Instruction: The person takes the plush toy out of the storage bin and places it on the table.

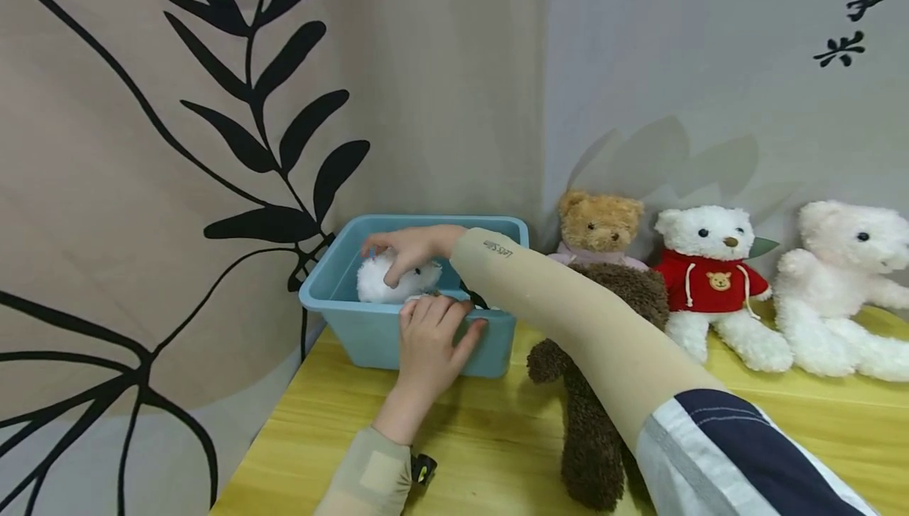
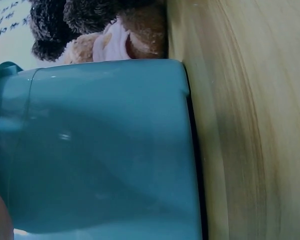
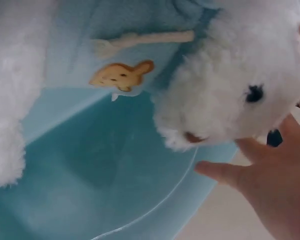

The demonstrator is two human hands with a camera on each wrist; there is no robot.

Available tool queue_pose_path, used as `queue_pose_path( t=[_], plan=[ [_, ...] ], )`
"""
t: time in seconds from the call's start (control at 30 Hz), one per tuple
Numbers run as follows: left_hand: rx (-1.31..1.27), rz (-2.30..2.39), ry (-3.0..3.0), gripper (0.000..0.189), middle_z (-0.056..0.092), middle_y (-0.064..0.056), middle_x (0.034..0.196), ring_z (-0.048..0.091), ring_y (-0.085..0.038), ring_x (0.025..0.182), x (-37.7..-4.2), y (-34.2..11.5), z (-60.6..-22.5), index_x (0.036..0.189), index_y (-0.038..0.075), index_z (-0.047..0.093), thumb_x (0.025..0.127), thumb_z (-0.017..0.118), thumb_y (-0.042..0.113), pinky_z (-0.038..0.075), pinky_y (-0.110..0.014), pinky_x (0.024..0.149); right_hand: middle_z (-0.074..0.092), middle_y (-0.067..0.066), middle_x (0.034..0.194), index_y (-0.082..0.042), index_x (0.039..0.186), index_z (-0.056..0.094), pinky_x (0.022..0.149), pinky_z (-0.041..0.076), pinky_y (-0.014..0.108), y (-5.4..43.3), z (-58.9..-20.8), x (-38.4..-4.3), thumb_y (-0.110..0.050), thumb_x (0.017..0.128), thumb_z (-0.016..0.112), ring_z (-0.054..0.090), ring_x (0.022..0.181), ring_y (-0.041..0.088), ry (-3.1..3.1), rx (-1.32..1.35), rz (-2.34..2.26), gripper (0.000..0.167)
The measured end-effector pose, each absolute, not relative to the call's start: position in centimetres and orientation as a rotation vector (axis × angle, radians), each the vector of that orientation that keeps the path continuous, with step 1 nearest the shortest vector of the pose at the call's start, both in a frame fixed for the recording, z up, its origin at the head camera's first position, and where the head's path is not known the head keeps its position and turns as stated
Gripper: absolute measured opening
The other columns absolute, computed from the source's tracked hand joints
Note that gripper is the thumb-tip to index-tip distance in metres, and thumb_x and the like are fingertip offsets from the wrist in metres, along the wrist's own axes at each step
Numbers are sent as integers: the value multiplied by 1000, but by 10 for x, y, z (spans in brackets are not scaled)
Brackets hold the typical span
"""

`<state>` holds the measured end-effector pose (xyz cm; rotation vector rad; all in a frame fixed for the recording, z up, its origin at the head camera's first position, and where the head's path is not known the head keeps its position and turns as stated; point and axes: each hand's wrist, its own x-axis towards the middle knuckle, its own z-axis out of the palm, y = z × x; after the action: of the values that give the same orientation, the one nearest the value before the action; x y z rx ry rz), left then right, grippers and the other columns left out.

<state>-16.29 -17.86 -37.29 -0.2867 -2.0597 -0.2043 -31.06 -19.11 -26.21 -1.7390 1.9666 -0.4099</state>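
Observation:
A white plush bear (image 1: 374, 283) is inside a light blue plastic bin (image 1: 369, 338). In the right wrist view the bear's head (image 3: 217, 95) is close up, above its blue top with a bear patch (image 3: 121, 76). My right hand (image 1: 417, 250) reaches over the bin and touches the head. Its fingers are spread behind the head, with the thumb (image 3: 220, 172) straight and apart from the fur. On the near rim, my left hand (image 1: 432, 338) hooks its fingers over the edge, thumb to the right. The left wrist view shows mostly the bin's outer wall (image 2: 100, 145).
Right of the bin, a dark brown plush bear (image 1: 592, 437) is partly hidden by my right arm. Behind it sit a tan bear (image 1: 602, 224), a white bear in a red hoodie (image 1: 717, 283) and a pale plush bear (image 1: 827, 295). A patterned curtain (image 1: 440, 66) hangs behind the wooden table (image 1: 490, 453).

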Motion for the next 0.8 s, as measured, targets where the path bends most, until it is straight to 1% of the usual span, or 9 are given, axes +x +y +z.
queue_pose_path(
  t=[0.07, 0.1, 0.2, 0.3, 0.4, 0.47, 0.53, 0.63, 0.8],
  plan=[
    [-285, -200, -2062, 33, 63, 2, 89, 56, -23, 87, -163, -179, -372, 95, 16, 68, 98, 51, 45, 35, -44, 87, 35, 7, 147, -22, 145, 43, 94, 39, 32, -190, -259, -312, -26, 83, 68, 39, 126, 19, 1993, -1750, -331, 67],
    [-284, -197, -2062, 33, 63, 2, 90, 56, -22, 87, -163, -179, -372, 96, 16, 67, 98, 51, 45, 35, -44, 86, 33, 7, 148, -23, 146, 43, 95, 39, 34, -189, -259, -313, -28, 82, 70, 38, 127, 21, 2006, -1751, -302, 70],
    [-283, -195, -2064, 34, 64, 2, 91, 57, -22, 88, -163, -179, -372, 96, 17, 67, 98, 50, 46, 35, -43, 85, 24, 8, 151, -23, 141, 50, 96, 38, 37, -184, -260, -314, -38, 79, 76, 33, 131, 23, 2054, -1726, -264, 68],
    [-284, -190, -2062, 35, 65, 2, 92, 58, -21, 89, -163, -178, -372, 96, 17, 67, 99, 49, 47, 36, -43, 84, 12, 7, 158, -22, 140, 49, 102, 33, 37, -180, -265, -316, -38, 78, 79, 21, 141, 25, 2016, -1713, -286, 71],
    [-301, -194, -2055, 36, 65, 2, 92, 58, -21, 90, -164, -176, -372, 96, 16, 68, 99, 48, 47, 36, -43, 85, 28, 6, 154, -18, 139, 47, 101, 35, 33, -173, -270, -322, -30, 77, 80, 31, 136, 21, 1942, -1782, -297, 72],
    [-313, -197, -2045, 37, 65, 2, 91, 58, -21, 89, -165, -175, -373, 95, 16, 67, 99, 48, 47, 36, -43, 85, 43, 3, 142, -17, 138, 46, 97, 38, 29, -169, -272, -325, -27, 76, 82, 42, 126, 17, 1928, -1844, -298, 72],
    [-324, -202, -2034, 37, 65, 2, 91, 59, -21, 88, -165, -174, -373, 94, 16, 67, 98, 49, 48, 36, -43, 85, 52, 0, 128, -16, 136, 48, 92, 42, 27, -165, -274, -327, -25, 74, 83, 49, 112, 14, 1940, -1889, -313, 72],
    [-335, -214, -2019, 38, 64, 1, 90, 58, -22, 87, -165, -173, -374, 94, 16, 67, 99, 48, 48, 35, -44, 84, 51, -1, 129, -19, 138, 48, 89, 42, 27, -161, -270, -328, -26, 73, 83, 49, 110, 12, 2027, -1907, -304, 74],
    [-329, -237, -2029, 38, 64, 0, 92, 57, -23, 88, -163, -176, -374, 95, 15, 67, 98, 48, 48, 34, -45, 84, 44, 4, 140, -21, 139, 50, 93, 41, 35, -154, -242, -328, -24, 72, 83, 46, 118, 18, 2209, -1907, -349, 75]
  ],
)
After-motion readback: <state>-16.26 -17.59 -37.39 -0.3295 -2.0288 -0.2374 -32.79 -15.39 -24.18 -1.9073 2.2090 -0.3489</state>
